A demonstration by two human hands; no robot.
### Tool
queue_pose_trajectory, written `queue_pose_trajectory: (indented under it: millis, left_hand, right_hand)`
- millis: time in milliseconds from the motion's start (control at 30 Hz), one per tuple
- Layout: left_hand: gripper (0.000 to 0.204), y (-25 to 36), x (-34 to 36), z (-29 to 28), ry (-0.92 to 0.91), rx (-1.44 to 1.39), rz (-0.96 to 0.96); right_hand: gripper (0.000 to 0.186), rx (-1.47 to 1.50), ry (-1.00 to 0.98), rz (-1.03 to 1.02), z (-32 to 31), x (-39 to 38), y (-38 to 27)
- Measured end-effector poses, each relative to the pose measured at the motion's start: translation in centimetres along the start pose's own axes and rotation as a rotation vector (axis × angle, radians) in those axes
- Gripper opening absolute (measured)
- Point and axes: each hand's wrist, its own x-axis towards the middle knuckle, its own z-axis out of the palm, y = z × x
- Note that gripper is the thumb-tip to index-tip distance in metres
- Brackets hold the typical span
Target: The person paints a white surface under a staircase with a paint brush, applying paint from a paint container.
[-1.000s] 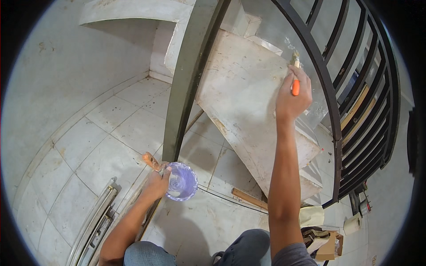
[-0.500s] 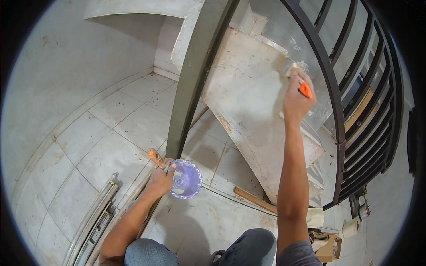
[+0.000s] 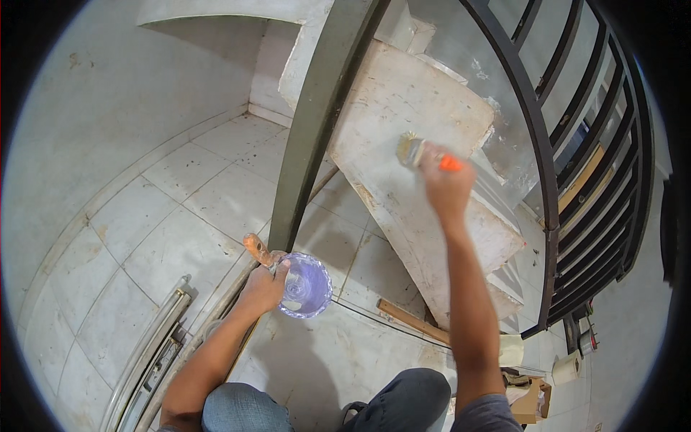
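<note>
My right hand (image 3: 450, 183) grips a paintbrush with an orange handle (image 3: 451, 163); its blurred bristles (image 3: 409, 148) are over the pale stained stair slab (image 3: 385, 93). My left hand (image 3: 266, 286) holds a small round container (image 3: 306, 284) with purple inside and on its rim, along with an orange-handled tool (image 3: 256, 247) whose head is mostly hidden by the hand and container. The container is just beside the lower end of an olive-green post (image 3: 304, 165), left of the slab.
A black curved railing (image 3: 547, 169) runs along the right. Metal rails (image 3: 151, 353) lie on the tiled floor (image 3: 187, 230) at lower left. A wooden stick (image 3: 410, 321) lies below the slab. A cardboard box (image 3: 533, 399) and a white roll (image 3: 566, 366) sit at lower right. Curved walls surround the floor.
My right hand with the brush has moved down and to the left across the slab, away from its upper right edge. My left hand and the container have shifted slightly up and right.
</note>
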Motion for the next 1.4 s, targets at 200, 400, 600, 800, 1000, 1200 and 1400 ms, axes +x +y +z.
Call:
queue_pose_trajectory:
  millis: [200,400,600,800,1000,1200,1400]
  left_hand:
    - [0.042,-0.6,0.2,0.0,0.015,-0.019,0.070]
    - [0.041,-0.4,0.4,0.0,-0.003,-0.037,0.102]
    - [0.042,-0.5,-0.2,-0.4,-0.005,-0.064,0.051]
    - [0.041,1.0,-0.8,-0.4,-0.022,-0.045,0.065]
    - [0.039,1.6,-1.3,-1.5,-0.016,-0.014,-0.070]
    - [0.039,0.5,-0.3,-0.5,-0.017,-0.055,0.064]
    - [0.043,1.7,-1.1,-1.4,-0.041,-0.035,0.014]
  right_hand:
    - [0.019,-0.418,0.001,0.044,-4.1,11.4,-2.3]
    - [0.012,-0.063,0.290,-0.312,-2.7,8.3,-1.8]
    - [0.015,-0.112,-0.052,-0.163,0.5,-3.5,1.4]
    - [0.019,-0.248,-0.173,-0.058,-3.2,5.4,1.0]
    - [0.019,-0.314,0.072,-0.604,-4.6,11.7,-3.2]
    - [0.029,-0.857,-0.190,-0.685,-2.3,1.8,2.7]
    - [0.034,-0.485,-0.758,-0.643,-2.1,-7.8,3.0]
